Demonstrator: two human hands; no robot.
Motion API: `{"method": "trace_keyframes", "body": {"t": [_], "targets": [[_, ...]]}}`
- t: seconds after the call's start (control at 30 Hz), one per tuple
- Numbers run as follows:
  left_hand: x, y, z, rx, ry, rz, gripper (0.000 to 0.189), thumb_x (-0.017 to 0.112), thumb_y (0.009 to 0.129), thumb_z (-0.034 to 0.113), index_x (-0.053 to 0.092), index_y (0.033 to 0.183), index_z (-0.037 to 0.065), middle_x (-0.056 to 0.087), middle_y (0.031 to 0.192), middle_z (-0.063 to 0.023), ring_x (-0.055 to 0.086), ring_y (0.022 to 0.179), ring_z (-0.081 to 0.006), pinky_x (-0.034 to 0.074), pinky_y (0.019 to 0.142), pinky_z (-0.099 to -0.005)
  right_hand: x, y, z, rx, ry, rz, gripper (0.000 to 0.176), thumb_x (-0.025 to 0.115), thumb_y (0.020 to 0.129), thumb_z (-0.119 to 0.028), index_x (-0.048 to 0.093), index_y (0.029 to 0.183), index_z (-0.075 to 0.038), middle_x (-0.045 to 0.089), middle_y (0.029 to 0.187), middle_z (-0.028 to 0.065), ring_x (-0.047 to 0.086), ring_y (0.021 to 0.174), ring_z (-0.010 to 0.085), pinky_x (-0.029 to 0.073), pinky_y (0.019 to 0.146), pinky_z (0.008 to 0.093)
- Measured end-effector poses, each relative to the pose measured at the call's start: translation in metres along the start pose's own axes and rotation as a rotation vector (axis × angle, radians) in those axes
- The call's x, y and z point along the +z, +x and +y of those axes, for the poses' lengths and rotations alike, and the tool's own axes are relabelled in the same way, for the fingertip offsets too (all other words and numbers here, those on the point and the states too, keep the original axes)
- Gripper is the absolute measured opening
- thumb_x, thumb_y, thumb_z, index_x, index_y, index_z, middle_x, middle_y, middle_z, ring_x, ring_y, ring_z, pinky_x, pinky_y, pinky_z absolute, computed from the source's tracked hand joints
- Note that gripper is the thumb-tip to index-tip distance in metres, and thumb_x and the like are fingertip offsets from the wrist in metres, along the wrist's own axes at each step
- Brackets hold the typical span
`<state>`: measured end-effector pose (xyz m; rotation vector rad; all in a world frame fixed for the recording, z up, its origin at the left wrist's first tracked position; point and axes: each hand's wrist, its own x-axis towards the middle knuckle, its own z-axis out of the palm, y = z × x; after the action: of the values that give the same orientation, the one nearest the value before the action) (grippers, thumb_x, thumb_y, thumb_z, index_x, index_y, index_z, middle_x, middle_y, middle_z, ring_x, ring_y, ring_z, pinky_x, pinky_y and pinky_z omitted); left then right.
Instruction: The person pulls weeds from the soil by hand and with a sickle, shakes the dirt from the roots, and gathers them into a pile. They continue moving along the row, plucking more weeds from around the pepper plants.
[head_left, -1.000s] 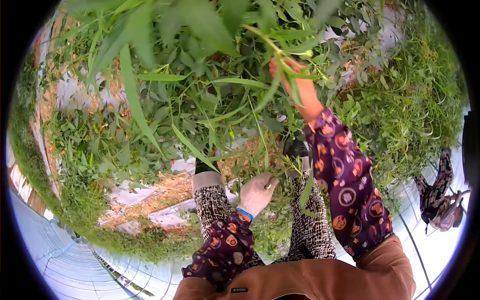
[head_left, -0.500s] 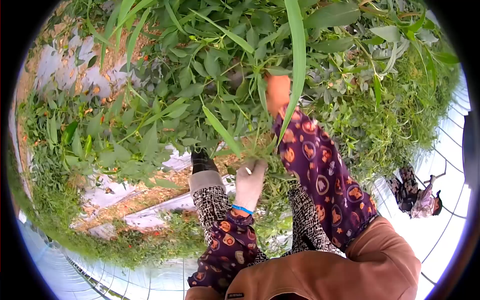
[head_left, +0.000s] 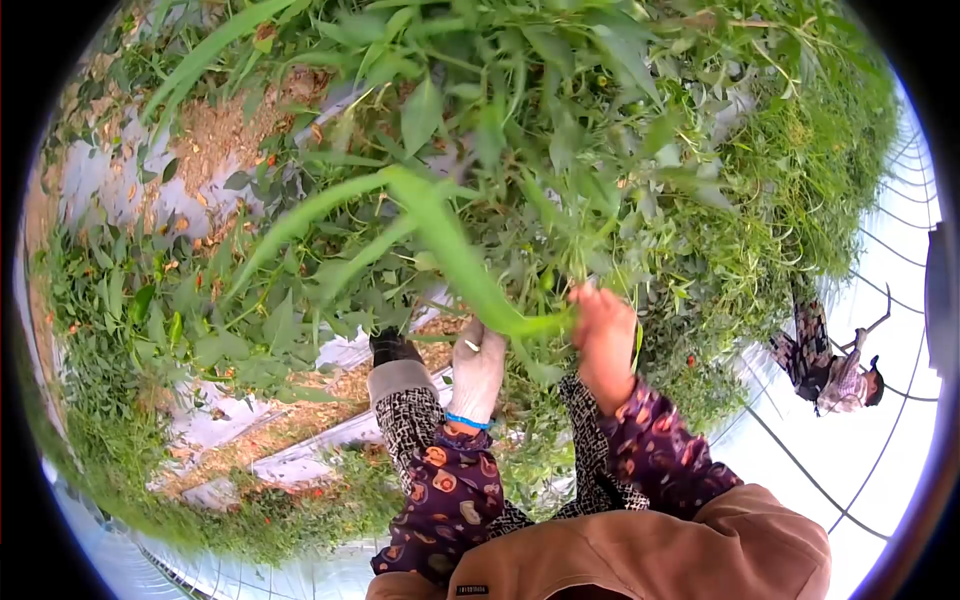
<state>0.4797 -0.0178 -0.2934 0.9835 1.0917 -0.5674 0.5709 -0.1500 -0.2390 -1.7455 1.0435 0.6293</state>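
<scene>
My right hand (head_left: 603,340), bare under a purple patterned sleeve, is closed round the lower end of a long grass weed (head_left: 450,245). Its broad green blades stretch to the left, smeared by motion. Lower and to the left, my left hand (head_left: 478,372) wears a white glove with a blue band at the wrist. Those gloved fingers are curled in at the edge of the leaves; what they hold is hidden. Leafy pepper plants (head_left: 424,115) stand close in front of both hands.
Pale mulch film (head_left: 300,465) and brown litter show between the rows. My dark boot (head_left: 393,347) is beside the left hand. Small red fruits dot the plants. Another person (head_left: 840,385) is at the far right, near the ribbed greenhouse wall (head_left: 840,470).
My right hand has come out of the foliage toward my body, with the grass weed in it. The blades have swung down and left. My left hand has shifted slightly left.
</scene>
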Motion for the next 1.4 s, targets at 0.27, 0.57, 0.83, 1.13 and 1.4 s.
{"method": "trace_keyframes", "body": {"t": [0.27,0.57,0.83,1.13,1.4], "targets": [[0.002,-0.022,-0.004,-0.121,0.090,-0.411,0.039,0.068,0.091,0.022,0.061,0.124,0.003,0.065,0.104,-0.0047,0.057,0.092,-0.0122,0.046,0.081,-0.0262,-0.049,-0.076,0.072,-0.419,-0.814,-0.525,0.022,0.057,0.098,-0.020,0.063,0.088,-0.001,0.058,0.068,0.0142,0.055,0.058,0.0293,0.046,0.056,0.0359],[-0.054,-0.130,-0.027,-0.068,0.203,-0.326,0.020,0.063,0.092,0.006,0.064,0.110,-0.003,0.067,0.088,-0.0025,0.059,0.079,-0.0077,0.047,0.070,-0.0229,-0.010,0.092,-0.042,-0.673,-0.462,-0.292,0.023,0.050,0.096,-0.004,0.063,0.112,0.006,0.067,0.095,0.0078,0.063,0.084,0.0125,0.052,0.077,0.0270],[-0.091,-0.173,-0.040,0.003,-0.698,0.269,0.009,0.064,0.092,0.010,0.062,0.099,0.004,0.064,0.083,-0.0048,0.053,0.058,-0.0123,0.041,0.052,-0.0240,0.157,0.301,0.050,-0.765,-1.013,-0.256,0.023,0.057,0.088,-0.019,0.065,0.102,-0.003,0.064,0.090,0.0155,0.059,0.081,0.0350,0.050,0.070,0.0375],[-0.074,-0.145,-0.052,-0.138,-0.621,0.138,0.010,0.060,0.094,0.010,0.061,0.100,0.002,0.059,0.087,-0.0053,0.053,0.065,-0.0132,0.041,0.056,-0.0253,0.127,0.227,0.034,-0.104,0.418,-0.227,0.020,0.049,0.095,-0.026,0.062,0.100,-0.012,0.061,0.081,0.0035,0.057,0.068,0.0221,0.048,0.058,0.0364],[-0.053,-0.122,-0.037,-0.075,-0.424,0.246,0.016,0.059,0.096,0.018,0.060,0.101,0.003,0.058,0.084,-0.0040,0.053,0.069,-0.0130,0.041,0.058,-0.0258,0.049,0.102,-0.013,-0.037,0.579,-0.116,0.023,0.049,0.095,-0.021,0.060,0.081,-0.007,0.056,0.068,0.0008,0.051,0.056,0.0118,0.037,0.046,0.0297]]}}
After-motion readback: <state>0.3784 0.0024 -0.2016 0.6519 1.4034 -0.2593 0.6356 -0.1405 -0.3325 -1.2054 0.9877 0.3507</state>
